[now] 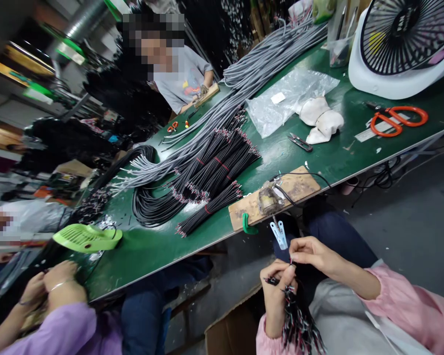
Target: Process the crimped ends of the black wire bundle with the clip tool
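My left hand is closed around a bunch of thin black cables with red, white and black wire ends, which hangs down below it over my lap. With thumb and forefinger together, my right hand pinches the wire end of one cable just above the left thumb. Just above both hands, a light-blue clothespin juts from a small motor on a wooden board at the table edge. A green clamp sits at the board's near edge.
Bundled black cables and long grey cables lie on the green table. Orange-handled scissors, thread snips, a plastic bag and a white fan are at right. A green fan and co-workers are left and across.
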### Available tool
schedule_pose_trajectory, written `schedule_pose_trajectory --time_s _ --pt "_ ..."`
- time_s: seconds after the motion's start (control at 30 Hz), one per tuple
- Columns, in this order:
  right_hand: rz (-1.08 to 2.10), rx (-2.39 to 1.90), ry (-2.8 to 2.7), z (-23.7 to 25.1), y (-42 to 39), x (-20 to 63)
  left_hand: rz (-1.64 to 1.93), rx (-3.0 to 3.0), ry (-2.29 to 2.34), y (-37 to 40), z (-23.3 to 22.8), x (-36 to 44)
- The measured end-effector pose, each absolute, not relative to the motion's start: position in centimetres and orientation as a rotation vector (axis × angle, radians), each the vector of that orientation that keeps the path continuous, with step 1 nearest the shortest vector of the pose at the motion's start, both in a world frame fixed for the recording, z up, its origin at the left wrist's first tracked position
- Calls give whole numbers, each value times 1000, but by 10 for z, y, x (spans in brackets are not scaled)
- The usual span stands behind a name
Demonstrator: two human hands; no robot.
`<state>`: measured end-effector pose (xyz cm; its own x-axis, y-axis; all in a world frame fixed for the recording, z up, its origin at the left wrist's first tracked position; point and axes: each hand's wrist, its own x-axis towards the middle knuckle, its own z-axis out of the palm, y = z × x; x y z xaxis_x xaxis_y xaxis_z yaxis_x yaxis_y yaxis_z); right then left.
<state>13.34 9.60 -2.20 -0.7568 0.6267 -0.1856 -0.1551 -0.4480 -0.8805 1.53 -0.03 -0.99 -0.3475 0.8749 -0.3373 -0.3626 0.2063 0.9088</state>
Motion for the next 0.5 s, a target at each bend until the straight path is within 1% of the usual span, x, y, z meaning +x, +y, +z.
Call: schedule_pose_trajectory --time_s 0.17,0.33,0.5 --pt "1954 -782 -1487 -19 102 131 1430 491 1302 -2 -14 6" --pt "1805 -729 -1653 -14 95 135 1403 346 1190 -6 -24 7" --pt "1725 -690 -1732 -9 90 136 1366 307 1173 -4 -23 12"
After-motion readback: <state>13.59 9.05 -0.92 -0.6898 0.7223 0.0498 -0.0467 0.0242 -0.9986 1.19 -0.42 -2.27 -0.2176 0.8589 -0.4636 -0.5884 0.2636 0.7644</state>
